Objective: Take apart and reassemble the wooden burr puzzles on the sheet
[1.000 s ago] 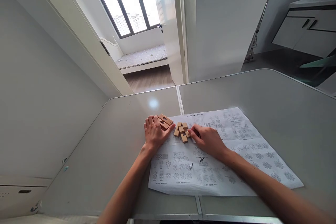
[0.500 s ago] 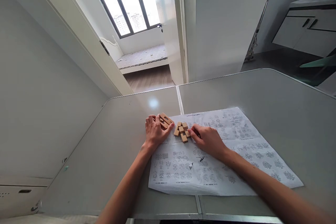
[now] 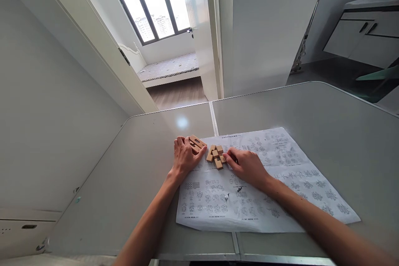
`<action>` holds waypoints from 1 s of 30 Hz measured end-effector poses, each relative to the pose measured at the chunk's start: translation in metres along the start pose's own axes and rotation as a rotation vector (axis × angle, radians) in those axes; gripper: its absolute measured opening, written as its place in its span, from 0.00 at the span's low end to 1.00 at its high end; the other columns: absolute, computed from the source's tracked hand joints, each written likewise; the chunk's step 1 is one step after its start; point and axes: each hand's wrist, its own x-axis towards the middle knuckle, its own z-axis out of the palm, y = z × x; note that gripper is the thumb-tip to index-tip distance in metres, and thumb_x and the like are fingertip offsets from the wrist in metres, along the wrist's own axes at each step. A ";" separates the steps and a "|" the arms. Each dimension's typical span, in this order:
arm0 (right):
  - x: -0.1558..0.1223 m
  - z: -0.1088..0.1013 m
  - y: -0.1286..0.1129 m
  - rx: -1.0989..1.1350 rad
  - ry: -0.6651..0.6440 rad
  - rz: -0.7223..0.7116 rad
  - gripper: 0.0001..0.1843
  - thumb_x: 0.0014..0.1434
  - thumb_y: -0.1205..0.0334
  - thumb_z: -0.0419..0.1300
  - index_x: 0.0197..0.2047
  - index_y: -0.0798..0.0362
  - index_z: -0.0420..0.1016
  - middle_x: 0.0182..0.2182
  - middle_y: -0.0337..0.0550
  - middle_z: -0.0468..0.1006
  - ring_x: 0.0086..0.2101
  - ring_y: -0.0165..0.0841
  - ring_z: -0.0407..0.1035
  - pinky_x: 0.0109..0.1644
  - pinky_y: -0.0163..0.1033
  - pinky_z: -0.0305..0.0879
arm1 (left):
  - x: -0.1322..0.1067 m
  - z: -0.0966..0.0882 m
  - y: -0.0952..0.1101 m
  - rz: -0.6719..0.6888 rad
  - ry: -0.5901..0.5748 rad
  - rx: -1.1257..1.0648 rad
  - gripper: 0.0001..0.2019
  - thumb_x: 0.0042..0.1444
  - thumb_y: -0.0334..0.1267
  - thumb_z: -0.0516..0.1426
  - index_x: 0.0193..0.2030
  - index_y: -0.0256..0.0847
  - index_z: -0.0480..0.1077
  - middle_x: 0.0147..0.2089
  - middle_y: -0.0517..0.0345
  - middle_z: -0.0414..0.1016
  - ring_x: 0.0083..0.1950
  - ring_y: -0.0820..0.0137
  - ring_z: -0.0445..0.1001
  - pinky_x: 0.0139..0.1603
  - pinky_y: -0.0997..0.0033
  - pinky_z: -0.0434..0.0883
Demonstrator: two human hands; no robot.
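Note:
A large printed sheet of diagrams (image 3: 264,183) lies on the grey table (image 3: 311,112). At its far left corner sit two groups of wooden puzzle pieces. My left hand (image 3: 184,156) lies over the notched wooden pieces (image 3: 196,143), fingers curled round them and thumb stretched toward the right. My right hand (image 3: 246,165) is closed in a pinch, its fingertips pressed on the near right block of the small cluster of wooden blocks (image 3: 215,155).
The table has a seam (image 3: 215,122) running away from me through its middle. A white wall panel (image 3: 46,112) stands close on the left. Beyond the far edge are a doorway (image 3: 174,70) and a white wall; a dark cabinet (image 3: 358,37) stands at the right.
My left hand has shifted slightly right and forward over the notched pieces. My right hand and the block cluster have stayed put.

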 end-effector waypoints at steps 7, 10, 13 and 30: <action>0.000 0.000 0.000 0.016 -0.006 0.002 0.18 0.73 0.51 0.48 0.34 0.49 0.68 0.23 0.37 0.76 0.24 0.34 0.68 0.32 0.37 0.54 | -0.001 -0.004 0.005 0.001 0.031 0.057 0.37 0.57 0.66 0.59 0.59 0.34 0.68 0.51 0.42 0.65 0.55 0.50 0.66 0.59 0.49 0.67; 0.000 -0.001 -0.001 0.016 -0.010 0.003 0.18 0.73 0.51 0.47 0.34 0.49 0.68 0.23 0.37 0.76 0.24 0.34 0.68 0.32 0.37 0.54 | -0.002 -0.006 0.006 0.015 0.049 0.044 0.38 0.56 0.65 0.60 0.61 0.34 0.67 0.52 0.41 0.64 0.56 0.48 0.65 0.60 0.48 0.67; 0.000 -0.002 -0.002 0.012 -0.008 0.004 0.18 0.73 0.51 0.48 0.33 0.49 0.67 0.23 0.36 0.76 0.25 0.34 0.69 0.32 0.37 0.54 | -0.002 -0.007 0.007 0.035 0.065 0.019 0.38 0.55 0.64 0.61 0.61 0.34 0.66 0.53 0.40 0.63 0.57 0.48 0.65 0.62 0.48 0.68; 0.000 0.001 0.001 -0.007 0.001 -0.010 0.17 0.73 0.52 0.48 0.34 0.48 0.68 0.23 0.37 0.77 0.25 0.35 0.71 0.31 0.37 0.54 | -0.001 -0.004 0.005 0.056 0.069 -0.048 0.36 0.55 0.61 0.64 0.61 0.36 0.66 0.54 0.41 0.63 0.58 0.48 0.65 0.60 0.49 0.72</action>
